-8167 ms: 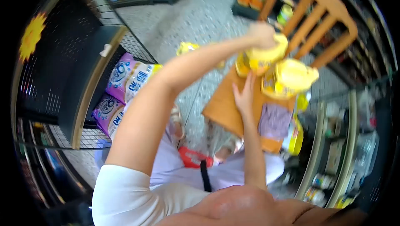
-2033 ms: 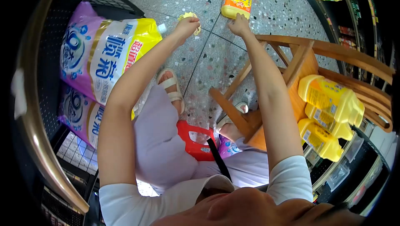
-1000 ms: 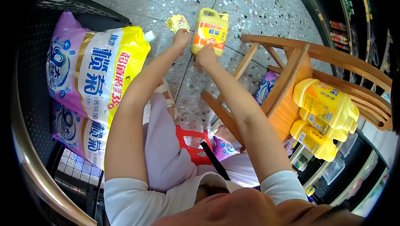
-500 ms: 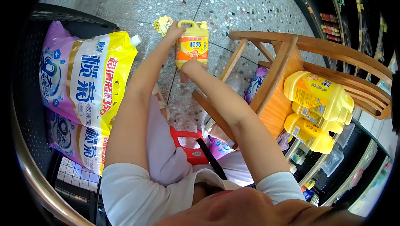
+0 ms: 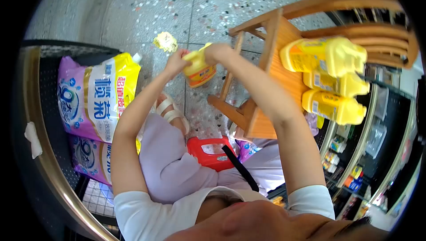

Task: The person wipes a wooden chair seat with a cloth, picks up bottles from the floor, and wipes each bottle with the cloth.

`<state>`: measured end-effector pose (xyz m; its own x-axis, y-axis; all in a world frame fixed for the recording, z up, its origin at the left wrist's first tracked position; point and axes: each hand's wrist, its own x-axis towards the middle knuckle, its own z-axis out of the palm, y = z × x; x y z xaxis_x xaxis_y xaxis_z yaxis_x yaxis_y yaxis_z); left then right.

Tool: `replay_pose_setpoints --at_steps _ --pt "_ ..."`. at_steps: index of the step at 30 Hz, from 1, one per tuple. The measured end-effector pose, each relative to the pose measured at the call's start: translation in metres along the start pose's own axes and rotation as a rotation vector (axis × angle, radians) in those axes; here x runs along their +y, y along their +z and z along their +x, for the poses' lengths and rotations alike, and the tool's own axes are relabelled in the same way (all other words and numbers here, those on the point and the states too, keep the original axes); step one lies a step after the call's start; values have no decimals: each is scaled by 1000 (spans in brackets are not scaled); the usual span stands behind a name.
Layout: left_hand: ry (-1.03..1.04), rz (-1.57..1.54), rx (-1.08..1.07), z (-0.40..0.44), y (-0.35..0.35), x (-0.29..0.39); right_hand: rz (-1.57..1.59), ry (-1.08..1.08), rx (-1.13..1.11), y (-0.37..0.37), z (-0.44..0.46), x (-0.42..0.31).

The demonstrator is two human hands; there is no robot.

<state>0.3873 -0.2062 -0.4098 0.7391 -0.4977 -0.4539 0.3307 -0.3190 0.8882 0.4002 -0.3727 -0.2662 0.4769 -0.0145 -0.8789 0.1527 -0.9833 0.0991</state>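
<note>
A yellow bottle with an orange label [image 5: 201, 76] is tilted between my two hands above the speckled floor. My left hand [image 5: 176, 61] is closed at the upper left of the bottle, by its handle. At the upper right, by the cap, my right hand [image 5: 217, 53] is closed round the bottle and hides part of its top. Just beyond my left hand, a yellow star-edged tag [image 5: 165, 41] lies on the floor.
A wooden chair [image 5: 262, 121] at the right bears several yellow bottles [image 5: 335, 107]. Purple and yellow detergent bags [image 5: 100, 96] fill a black rack at the left. A red stool [image 5: 211, 153] is between my legs. Stocked shelves [image 5: 355, 170] stand at the far right.
The bottle has tilted. My right hand has moved from its lower front to its top, while my left hand has stayed near the handle. The view has shifted, with the chair now nearer.
</note>
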Motion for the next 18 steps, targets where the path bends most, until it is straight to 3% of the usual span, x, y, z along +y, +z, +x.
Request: replay_pose_setpoints --at_steps 4,7,13,16,18 --pt "59 509 -57 -59 24 59 233 -181 423 10 -96 -20" --pt "120 644 7 -60 46 21 325 -322 494 24 -139 -19" --pt "351 542 -92 -60 61 4 466 -491 666 62 -189 -1" --pt "372 541 155 -87 89 1 510 -540 840 89 -204 8" --pt "246 497 225 -121 104 31 570 -629 935 106 -218 16"
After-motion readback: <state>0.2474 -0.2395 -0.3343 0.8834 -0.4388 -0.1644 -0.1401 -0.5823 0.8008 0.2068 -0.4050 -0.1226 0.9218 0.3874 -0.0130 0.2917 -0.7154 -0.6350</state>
